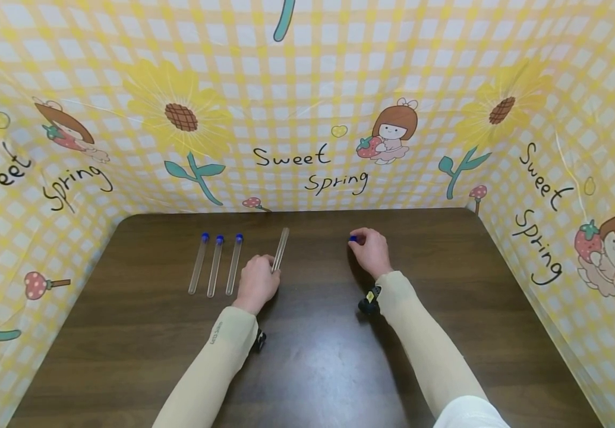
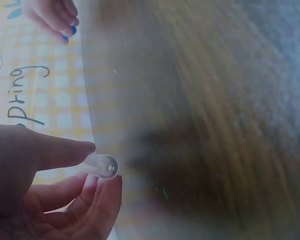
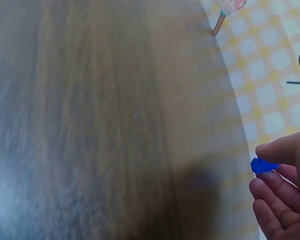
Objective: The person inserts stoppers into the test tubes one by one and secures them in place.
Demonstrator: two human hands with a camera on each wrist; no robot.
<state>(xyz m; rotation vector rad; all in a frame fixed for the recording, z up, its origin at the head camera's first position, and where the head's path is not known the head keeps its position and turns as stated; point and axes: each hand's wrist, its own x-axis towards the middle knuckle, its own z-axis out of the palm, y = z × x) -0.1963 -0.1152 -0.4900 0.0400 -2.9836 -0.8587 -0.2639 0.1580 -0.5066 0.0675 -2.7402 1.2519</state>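
Note:
My left hand [image 1: 258, 280] grips a clear test tube [image 1: 284, 241] near its rounded lower end, thumb on one side and fingers on the other. The tube's far end carries no cap and leans toward the back of the table. In the left wrist view the rounded bottom of the tube [image 2: 107, 167] pokes out past the thumb tip. Off to the right, my right hand [image 1: 372, 252] pinches a small blue cap [image 3: 262, 165] between thumb and fingers, apart from the tube. Left of my left hand lie three test tubes [image 1: 215, 267] with blue caps.
The dark wooden table [image 1: 307, 351] ends at the back against a yellow checked cloth [image 1: 296, 107] printed with flowers and lettering. This cloth also rises along both sides. The three capped tubes lie side by side, capped ends toward the back.

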